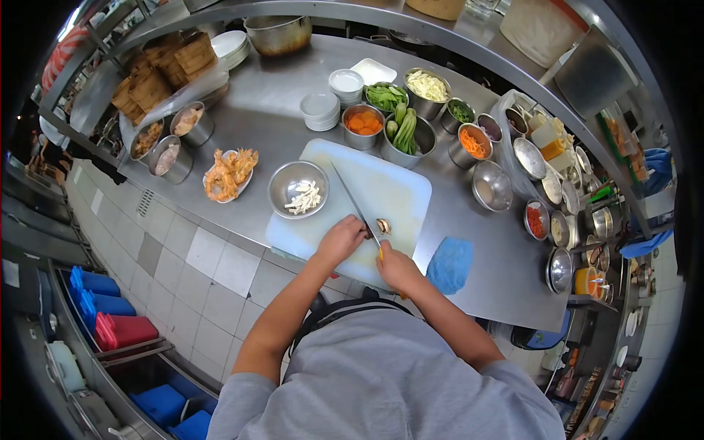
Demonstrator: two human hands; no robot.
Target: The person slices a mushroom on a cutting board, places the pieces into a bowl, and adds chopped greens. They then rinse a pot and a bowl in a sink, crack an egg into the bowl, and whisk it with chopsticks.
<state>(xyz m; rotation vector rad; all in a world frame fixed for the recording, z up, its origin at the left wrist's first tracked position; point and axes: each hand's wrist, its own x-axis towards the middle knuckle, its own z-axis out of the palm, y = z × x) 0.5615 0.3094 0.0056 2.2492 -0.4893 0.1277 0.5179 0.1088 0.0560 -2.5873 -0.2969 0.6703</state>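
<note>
My right hand (398, 268) is wrapped around the yellow handle of a long kitchen knife (350, 192). Its blade points away and to the left over the white cutting board (407, 187). Close against the blade, near the handle end, are the bent fingers of my left hand (342, 240); a dark bit shows at the fingertips, too small to name. Just right of the blade lie a few brown slices (383, 226), perhaps mushroom. A steel bowl (282, 192) with pale cut strips (303, 198) stands at the board's left side.
Behind the board are containers of carrot slices (364, 122), green vegetables (403, 132) and shredded cabbage (427, 86), beside stacked small dishes (320, 107). Left stands a bowl of prawns (232, 174). A blue cloth (449, 265) lies right of the board. Steel bowls (492, 186) crowd the right.
</note>
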